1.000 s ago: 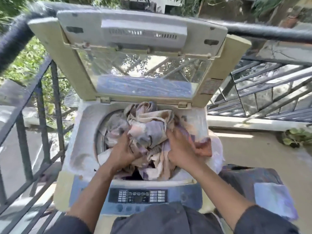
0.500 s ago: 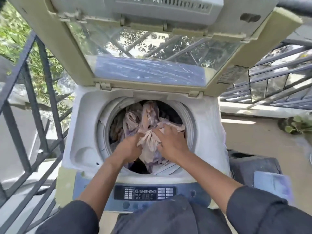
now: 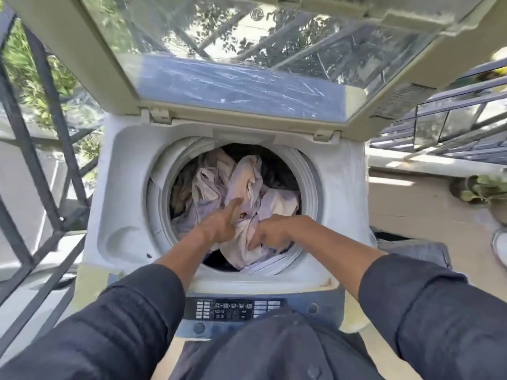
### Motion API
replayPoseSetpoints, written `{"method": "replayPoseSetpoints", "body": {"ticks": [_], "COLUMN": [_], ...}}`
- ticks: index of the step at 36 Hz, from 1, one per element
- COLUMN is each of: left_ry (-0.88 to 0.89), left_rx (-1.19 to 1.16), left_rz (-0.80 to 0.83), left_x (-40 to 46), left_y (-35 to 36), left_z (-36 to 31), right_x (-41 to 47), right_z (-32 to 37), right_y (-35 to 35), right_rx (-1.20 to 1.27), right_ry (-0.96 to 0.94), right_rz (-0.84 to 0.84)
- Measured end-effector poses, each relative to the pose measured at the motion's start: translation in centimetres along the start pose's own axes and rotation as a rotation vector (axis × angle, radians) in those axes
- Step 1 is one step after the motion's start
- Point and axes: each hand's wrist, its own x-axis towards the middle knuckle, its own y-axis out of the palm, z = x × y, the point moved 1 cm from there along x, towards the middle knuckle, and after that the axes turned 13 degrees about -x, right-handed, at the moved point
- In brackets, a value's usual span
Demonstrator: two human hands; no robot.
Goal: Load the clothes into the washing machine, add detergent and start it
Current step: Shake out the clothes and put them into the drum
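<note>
Both hands reach inside the drum (image 3: 307,174) of an open washing machine (image 3: 343,204). The left hand (image 3: 219,224) presses the clothes (image 3: 241,185) with straight fingers; the right hand (image 3: 270,233), near the drum's front edge, seems to clutch pale fabric. Push the bundle down evenly, below the rim.

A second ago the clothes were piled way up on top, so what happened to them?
Both hands pushed the clothes down from the rim into the drum. The left hand now presses on them with straight fingers, and the right hand grips a fold near the front. The lid stayed open, and the control panel is untouched.
</note>
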Motion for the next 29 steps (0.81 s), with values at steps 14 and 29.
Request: {"method": "replayPoseSetpoints", "body": {"ticks": [14, 29], "left_ry": [-0.248, -0.158], "left_rx": [0.346, 0.448], "left_rz": [0.417, 0.478], "left_x": [-4.0, -7.4], "left_y": [-2.5, -2.5], "left_z": [-3.0, -5.3], "right_x": [1.8, 0.9], "right_z": [0.1, -1.9], "right_y": [0.6, 4.7], "right_rx": [0.268, -0.168], "right_ry": [0.565, 0.392], "right_rz": [-0.757, -0.310]}}
